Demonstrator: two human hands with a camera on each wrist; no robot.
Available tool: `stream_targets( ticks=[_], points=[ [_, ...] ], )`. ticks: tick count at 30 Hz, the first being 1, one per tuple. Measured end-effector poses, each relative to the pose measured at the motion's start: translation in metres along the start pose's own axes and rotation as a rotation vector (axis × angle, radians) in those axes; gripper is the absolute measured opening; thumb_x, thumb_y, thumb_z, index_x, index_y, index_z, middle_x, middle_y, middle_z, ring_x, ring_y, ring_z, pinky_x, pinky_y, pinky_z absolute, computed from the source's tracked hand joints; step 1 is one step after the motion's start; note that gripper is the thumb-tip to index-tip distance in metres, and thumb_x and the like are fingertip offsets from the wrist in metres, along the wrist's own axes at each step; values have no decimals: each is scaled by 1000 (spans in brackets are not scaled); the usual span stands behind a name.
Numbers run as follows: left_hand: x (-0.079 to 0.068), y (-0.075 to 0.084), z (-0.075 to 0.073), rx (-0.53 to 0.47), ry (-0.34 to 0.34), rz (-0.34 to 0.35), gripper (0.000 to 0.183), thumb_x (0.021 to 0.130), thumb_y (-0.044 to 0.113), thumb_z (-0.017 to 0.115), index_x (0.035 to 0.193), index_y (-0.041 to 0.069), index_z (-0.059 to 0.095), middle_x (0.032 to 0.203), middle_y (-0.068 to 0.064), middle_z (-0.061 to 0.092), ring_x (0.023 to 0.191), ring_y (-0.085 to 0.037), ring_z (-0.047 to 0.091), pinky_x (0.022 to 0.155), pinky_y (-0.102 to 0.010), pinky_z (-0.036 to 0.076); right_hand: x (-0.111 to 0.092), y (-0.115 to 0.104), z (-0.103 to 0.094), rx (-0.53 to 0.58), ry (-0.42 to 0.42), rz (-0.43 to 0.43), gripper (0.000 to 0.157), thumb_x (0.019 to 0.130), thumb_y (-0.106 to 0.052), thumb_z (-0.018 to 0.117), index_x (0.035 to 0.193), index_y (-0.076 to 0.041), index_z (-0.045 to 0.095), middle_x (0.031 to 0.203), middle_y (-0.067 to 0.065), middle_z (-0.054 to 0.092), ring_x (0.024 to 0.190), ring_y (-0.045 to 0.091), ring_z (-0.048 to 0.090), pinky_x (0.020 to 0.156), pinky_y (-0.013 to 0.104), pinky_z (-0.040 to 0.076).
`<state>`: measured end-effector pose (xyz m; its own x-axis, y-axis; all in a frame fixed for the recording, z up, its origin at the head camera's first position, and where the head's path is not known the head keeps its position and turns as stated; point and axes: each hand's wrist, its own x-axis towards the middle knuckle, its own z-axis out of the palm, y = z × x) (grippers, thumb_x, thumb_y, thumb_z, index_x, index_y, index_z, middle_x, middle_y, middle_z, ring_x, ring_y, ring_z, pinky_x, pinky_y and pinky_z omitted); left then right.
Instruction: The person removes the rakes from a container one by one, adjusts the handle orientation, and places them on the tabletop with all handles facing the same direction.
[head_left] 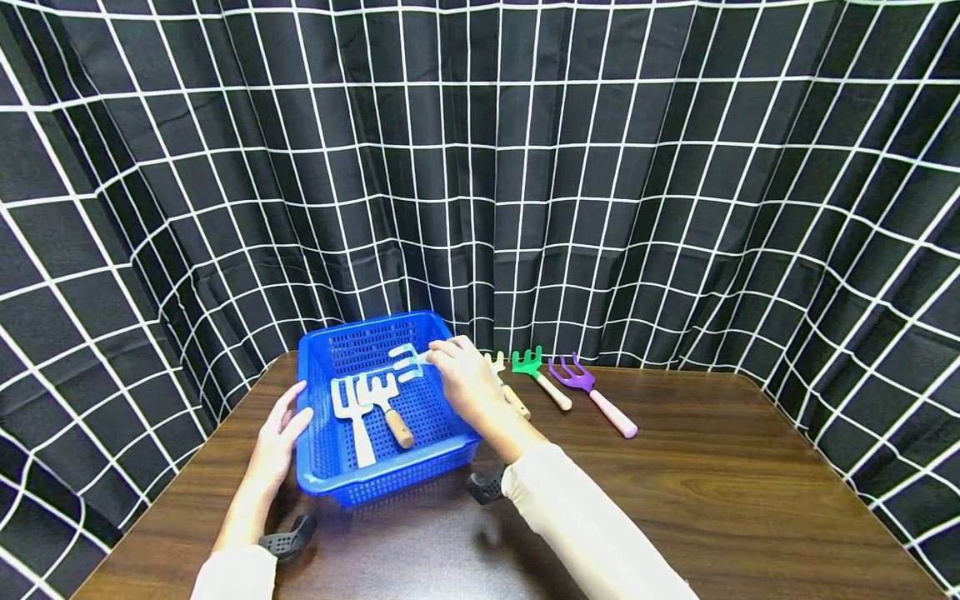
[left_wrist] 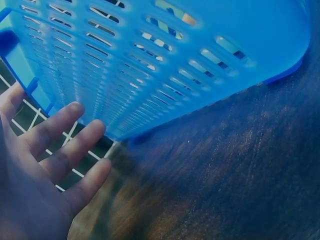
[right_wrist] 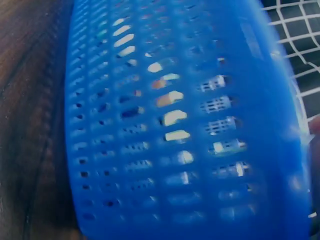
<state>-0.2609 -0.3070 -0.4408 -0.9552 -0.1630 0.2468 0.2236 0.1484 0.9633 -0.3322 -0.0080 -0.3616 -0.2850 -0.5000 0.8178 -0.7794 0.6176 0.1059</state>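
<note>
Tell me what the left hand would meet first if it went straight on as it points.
The left hand would likely meet the basket, at its left wall; any gap is unclear.

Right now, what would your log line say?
left grip: touches blue basket; right grip: holds pale-blue fork; inside: two forks; on table: green fork, purple fork, half-hidden fork

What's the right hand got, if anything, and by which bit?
The right hand holds a light blue fork on the handle side, just behind its prongs.
</note>
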Motion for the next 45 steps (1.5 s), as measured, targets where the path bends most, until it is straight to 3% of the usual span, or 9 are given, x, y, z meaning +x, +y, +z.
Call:
stream_targets(
  ticks=[12, 20, 26, 32, 42, 45],
  points=[
    [-1, -5, -1, -8, 3, 4, 53, 104, 25, 46, 151, 10, 28, 138, -33, 40, 97, -13, 65, 75, -28, 54, -10, 24, -16, 80, 107, 16, 19, 80, 9, 67, 92, -4, 71, 106, 8, 71, 97, 27, 62, 89, 34, 50],
    [-2, -4, 0, -21, -1, 20, 54, 103, 27, 48, 151, 9, 29, 137, -31, 41, 97, -13, 65, 75, -29, 54, -15, 37, -24, 87, 132, 7, 19, 81, 11, 67, 93, -3, 70, 106, 11, 70, 97, 30, 62, 90, 36, 49],
    [-3, -2, -1, -33, -2, 26, 54, 103, 25, 49, 150, 9, 30, 123, -5, 57, 95, -14, 66, 75, -32, 55, -20, 49, -29, 92, 162, 12, 21, 78, 11, 69, 94, -3, 70, 107, 12, 70, 97, 31, 62, 89, 38, 50],
    [-2, 0, 0, -43, -8, 32, 52, 104, 21, 48, 151, 8, 29, 115, 12, 58, 94, -10, 65, 74, -29, 55, -24, 58, -38, 111, 176, 37, 22, 79, 12, 69, 97, -1, 71, 107, 14, 69, 96, 31, 62, 87, 39, 50],
    [-4, 1, 0, -48, -13, 24, 54, 103, 25, 49, 151, 9, 29, 119, 2, 57, 94, -14, 66, 74, -31, 55, -33, 69, -47, 133, 215, 66, 22, 77, 8, 75, 98, 0, 72, 105, 13, 70, 95, 32, 64, 85, 41, 50],
    [-3, 0, 1, -44, -12, 23, 54, 103, 26, 49, 151, 8, 29, 124, -7, 54, 95, -14, 66, 75, -31, 55, -35, 72, -50, 133, 221, 76, 23, 76, 7, 76, 97, 0, 72, 105, 13, 70, 94, 32, 64, 85, 41, 50]
  ],
)
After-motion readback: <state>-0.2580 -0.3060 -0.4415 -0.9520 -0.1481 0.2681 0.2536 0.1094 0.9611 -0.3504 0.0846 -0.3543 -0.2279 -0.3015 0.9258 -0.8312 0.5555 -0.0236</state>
